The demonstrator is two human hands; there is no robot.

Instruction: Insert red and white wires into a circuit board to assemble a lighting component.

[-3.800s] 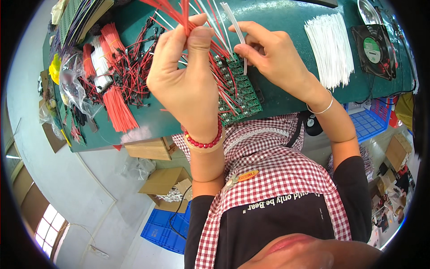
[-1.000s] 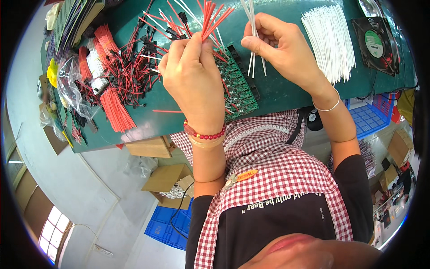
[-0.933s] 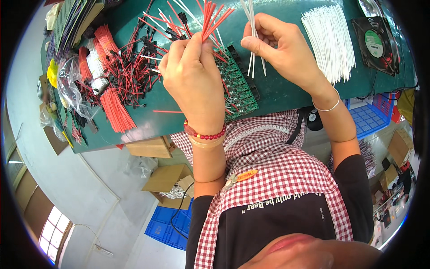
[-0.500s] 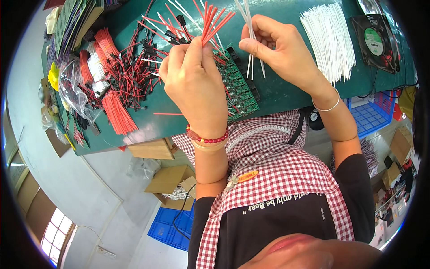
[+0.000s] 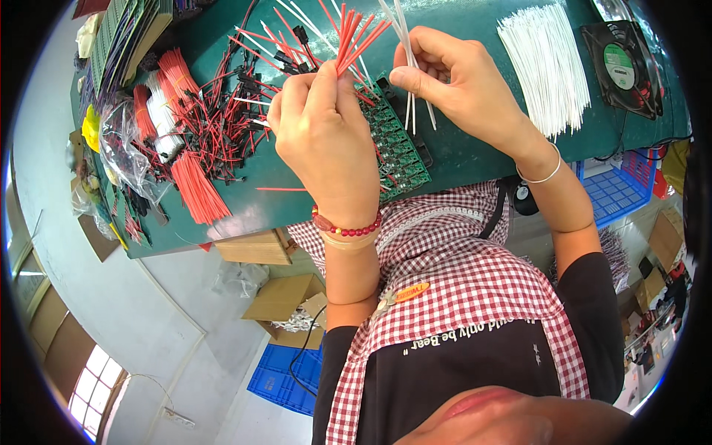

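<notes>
My left hand [image 5: 324, 139] grips a bunch of short red wires [image 5: 356, 41] that fan upward from its fingers. My right hand [image 5: 460, 83] pinches a few thin white wires [image 5: 405, 44] that stand up past its fingertips and hang down below them. Both hands hover over a strip of green circuit boards [image 5: 397, 148] lying on the green worktable [image 5: 475, 159]. The left hand hides part of the boards.
A pile of white wires [image 5: 546, 67] lies at the right, next to a black fan [image 5: 623, 68]. Red wire bundles [image 5: 195, 185], black-plugged red leads [image 5: 222, 122] and a plastic bag [image 5: 126, 152] crowd the left. Cardboard boxes [image 5: 285, 297] and blue crates [image 5: 285, 374] sit on the floor.
The left hand has turned the red wire bunch upright and closer to the right hand. The right hand swapped one white strip for a few white wires and holds them near the red ones.
</notes>
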